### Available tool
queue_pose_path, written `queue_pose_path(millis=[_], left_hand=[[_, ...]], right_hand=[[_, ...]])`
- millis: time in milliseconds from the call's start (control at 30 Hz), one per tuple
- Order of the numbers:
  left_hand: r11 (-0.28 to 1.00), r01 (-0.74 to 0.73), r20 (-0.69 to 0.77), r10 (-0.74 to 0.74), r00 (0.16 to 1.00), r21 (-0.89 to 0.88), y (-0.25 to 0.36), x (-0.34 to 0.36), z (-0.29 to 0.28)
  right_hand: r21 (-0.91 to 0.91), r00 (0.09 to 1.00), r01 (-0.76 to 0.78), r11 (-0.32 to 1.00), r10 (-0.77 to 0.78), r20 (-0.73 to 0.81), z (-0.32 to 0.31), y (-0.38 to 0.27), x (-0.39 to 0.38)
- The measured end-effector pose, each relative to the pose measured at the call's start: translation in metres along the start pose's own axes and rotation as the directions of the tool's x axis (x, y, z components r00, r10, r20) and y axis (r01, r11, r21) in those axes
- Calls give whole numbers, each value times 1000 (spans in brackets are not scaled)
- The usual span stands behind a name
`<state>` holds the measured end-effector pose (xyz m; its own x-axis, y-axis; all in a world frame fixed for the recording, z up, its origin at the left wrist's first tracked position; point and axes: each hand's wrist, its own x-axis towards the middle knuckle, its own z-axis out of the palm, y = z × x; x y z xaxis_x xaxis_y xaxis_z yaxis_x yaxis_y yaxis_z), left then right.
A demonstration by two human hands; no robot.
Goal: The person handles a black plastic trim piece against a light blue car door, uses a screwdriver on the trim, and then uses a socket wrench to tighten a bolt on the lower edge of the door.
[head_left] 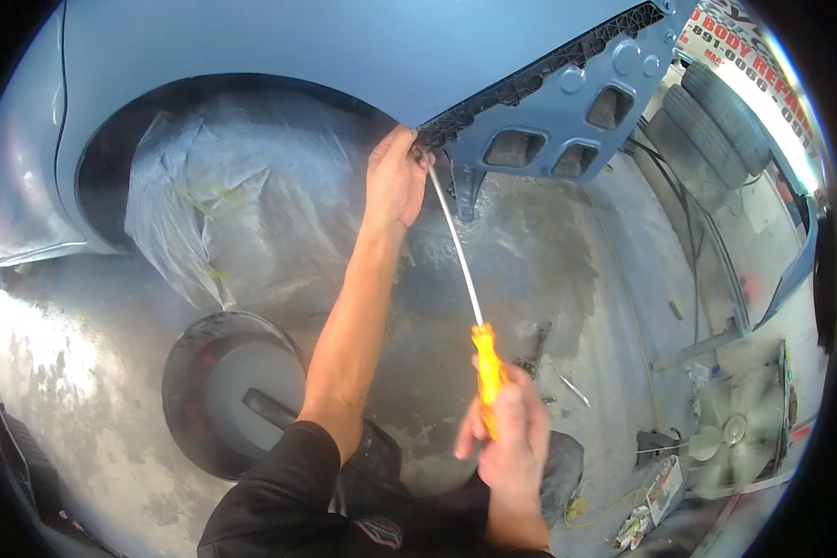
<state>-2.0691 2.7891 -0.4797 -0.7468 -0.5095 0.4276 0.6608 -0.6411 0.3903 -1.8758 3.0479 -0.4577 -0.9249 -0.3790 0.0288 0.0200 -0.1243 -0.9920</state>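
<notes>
My right hand [511, 437] grips the orange handle of a long screwdriver [486, 367]. Its thin metal shaft runs up and left to the lower edge of a blue car body panel [344, 46]. My left hand [395, 177] is raised, its fingers pinching the panel's edge right where the screwdriver tip meets it. Beside that spot is a blue bracket [567, 112] with several cut-out holes and a black ribbed strip along its top.
Plastic sheeting [223, 205] covers the wheel inside the wheel arch. A round black stool or drum [232, 391] stands on the wet concrete floor. Stacked tyres [716, 121] lie at upper right, a floor fan [735, 428] at right, small tools and scraps near it.
</notes>
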Motion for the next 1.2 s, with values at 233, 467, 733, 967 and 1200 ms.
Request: queue_pose_path(millis=[233,467,733,967,1200], left_hand=[[738,-369,5,445,896,565,-26,-7,9],[595,-351,24,487,873,723,-16,-5,16],[200,-353,191,554,810,914,-15,-8,1],[497,-122,-139,456,879,859,-38,-35,-21],[710,535,-474,-313,823,458,-72,-117,-8]], right_hand=[[-226,884,156,962,-238,-403,-169,1,-46],[-337,722,-520,785,193,-665,-341,144,-133],[-284,551,-810,513,501,-667,-361,322,-200],[-314,567,-814,489,554,-609,-374,376,-186],[-336,577,-812,477,577,-577,-385,394,-178]])
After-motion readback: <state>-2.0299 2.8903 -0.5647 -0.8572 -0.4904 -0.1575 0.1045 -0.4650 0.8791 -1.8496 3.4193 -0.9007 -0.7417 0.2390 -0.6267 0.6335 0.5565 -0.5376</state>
